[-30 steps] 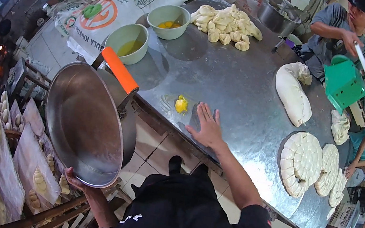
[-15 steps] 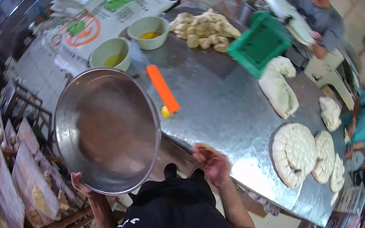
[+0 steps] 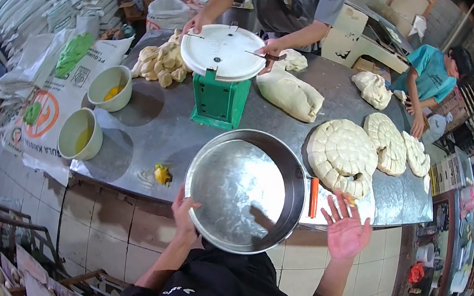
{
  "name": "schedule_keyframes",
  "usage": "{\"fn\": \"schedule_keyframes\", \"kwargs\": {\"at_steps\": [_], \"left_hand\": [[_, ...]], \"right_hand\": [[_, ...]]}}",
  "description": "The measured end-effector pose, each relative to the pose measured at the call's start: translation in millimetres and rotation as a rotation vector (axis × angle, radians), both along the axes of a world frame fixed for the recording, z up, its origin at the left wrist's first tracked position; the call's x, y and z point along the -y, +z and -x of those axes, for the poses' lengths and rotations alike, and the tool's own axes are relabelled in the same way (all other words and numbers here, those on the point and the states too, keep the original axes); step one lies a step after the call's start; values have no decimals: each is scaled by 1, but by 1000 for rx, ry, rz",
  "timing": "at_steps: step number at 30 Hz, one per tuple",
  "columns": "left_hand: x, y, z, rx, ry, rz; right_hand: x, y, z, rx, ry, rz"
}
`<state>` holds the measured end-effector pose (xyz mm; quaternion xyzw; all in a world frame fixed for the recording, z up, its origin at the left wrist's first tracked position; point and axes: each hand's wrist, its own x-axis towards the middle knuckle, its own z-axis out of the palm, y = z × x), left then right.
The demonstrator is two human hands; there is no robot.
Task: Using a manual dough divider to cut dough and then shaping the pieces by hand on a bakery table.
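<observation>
A large round metal pan [image 3: 238, 176] tilts in front of me over the table's near edge, and its inside looks bare. My left hand [image 3: 183, 217] is closed on the pan's left rim, thumb over the edge. On the other side, my right hand [image 3: 347, 232] is apart from the pan, palm up and fingers spread, holding nothing. Between that hand and the pan an orange handle [image 3: 313, 197] lies on the table; any blade is hidden. A yellow lump [image 3: 163, 174] sits left of the pan. Beyond the right hand rests a scored round of dough [image 3: 342, 153].
A co-worker's hands grip the white round plate [image 3: 222, 51] on a green scale [image 3: 218, 101]. Two pale bowls [image 3: 81, 134] with yellow contents stand left. Dough pieces [image 3: 164, 60], a long dough roll [image 3: 290, 93] and more rounds [image 3: 385, 144] lie on the metal table [image 3: 144, 139].
My view has turned rightward. The pan has come over in front of me, and the orange handle now lies on its right. My right hand has opened. The scale stands upright under its plate.
</observation>
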<state>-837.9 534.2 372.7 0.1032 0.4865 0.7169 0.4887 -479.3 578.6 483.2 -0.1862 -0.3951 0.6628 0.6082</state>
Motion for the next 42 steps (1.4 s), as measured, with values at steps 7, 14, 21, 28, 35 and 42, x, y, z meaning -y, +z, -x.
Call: {"fn": "schedule_keyframes", "kwargs": {"at_steps": [7, 14, 21, 28, 35, 42], "left_hand": [[-76, -57, -19, -62, -158, 35], [-106, -68, -17, -941, 1, -42], [-98, -68, -18, -697, 59, 26], [-97, -61, -20, -691, 59, 46], [-99, -63, -24, -588, 62, 15], [-91, -56, -22, -687, 110, 78]], "right_hand": [[-8, -54, 52, 1005, -43, 80], [-88, -117, 122, 2135, 52, -603], [-65, -97, 133, 2389, 670, -551], [-125, -139, 131, 1913, 195, -771], [-115, -137, 184, 2022, 826, -876], [-73, -109, 171, 2271, 584, 200]]}}
